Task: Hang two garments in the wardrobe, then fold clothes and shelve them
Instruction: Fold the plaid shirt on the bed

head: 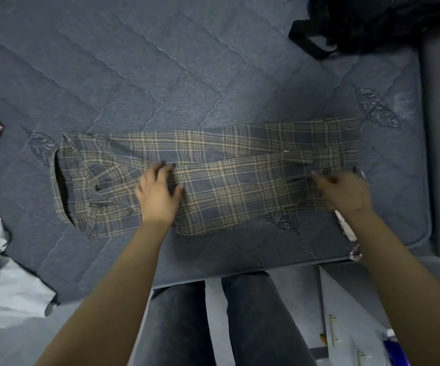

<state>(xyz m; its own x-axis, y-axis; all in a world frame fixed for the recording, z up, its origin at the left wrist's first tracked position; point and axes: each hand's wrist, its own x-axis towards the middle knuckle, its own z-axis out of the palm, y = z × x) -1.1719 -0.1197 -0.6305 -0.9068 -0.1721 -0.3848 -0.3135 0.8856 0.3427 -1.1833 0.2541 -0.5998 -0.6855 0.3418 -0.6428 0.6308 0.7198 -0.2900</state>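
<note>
Mattress fills most of the frame, quilted blue-grey, and the plaid shirt lies flat across its lower middle, collar toward the left edge, cuffs and hem toward the right. I read it as already folded in lengthwise, sleeves laid over the body, so the next fold is probably end to end.

Fabric looks thin and limp; I'd expect it to be light, with no stiffness, and to slide a bit on the quilting. Best hold, in my view: pinch both layers at the hem end on the right, with the other hand pinning the mid-line as a crease.

Black bag sits upper right, well apart from the shirt. Pile of light clothes at lower left, also apart.

Left hand is at centre frame, fingers spread and slightly bent, pressing the cloth down; it grips nothing that I can see. Right hand is at the right end near the button; fingers curl into the fabric and seem to pinch it, though motion blur leaves some doubt.
</note>
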